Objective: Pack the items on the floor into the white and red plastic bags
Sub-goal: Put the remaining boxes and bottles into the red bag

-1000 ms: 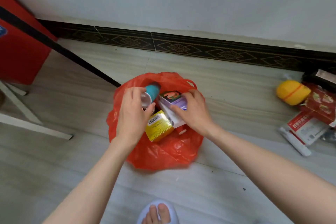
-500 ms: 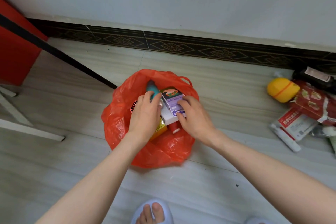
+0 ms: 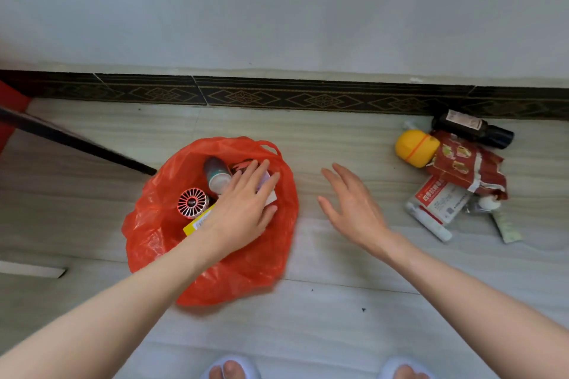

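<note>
The red plastic bag (image 3: pixel 246 271) lies open on the floor. Inside it I see a teal bottle (image 3: pixel 215 175), a small round fan (image 3: pixel 192 203), a yellow box (image 3: pixel 197 223) and a white and purple box (image 3: pixel 268 186) mostly under my left hand. My left hand (image 3: pixel 246 206) lies flat on the boxes inside the bag, fingers straight. My right hand (image 3: pixel 354 206) hovers over bare floor right of the bag, fingers spread, holding nothing. A pile of items lies at the right: a yellow round container (image 3: pixel 415 148), a red snack packet (image 3: pixel 468 163), a white and red medicine box (image 3: pixel 440 198), a dark bottle (image 3: pixel 474 128).
A white tube (image 3: pixel 428 221) and a pale green tube (image 3: pixel 506 226) lie by the pile. A black leg (image 3: pixel 77 143) slants in from the left beside a red object (image 3: pixel 12 101). The dark patterned skirting (image 3: pixel 277 95) runs along the wall. My slippered feet (image 3: pixel 231 368) are at the bottom edge.
My right hand has let go of the white and purple box and moved out of the bag to the right. My left hand has spread flat over the boxes. The view has shifted right.
</note>
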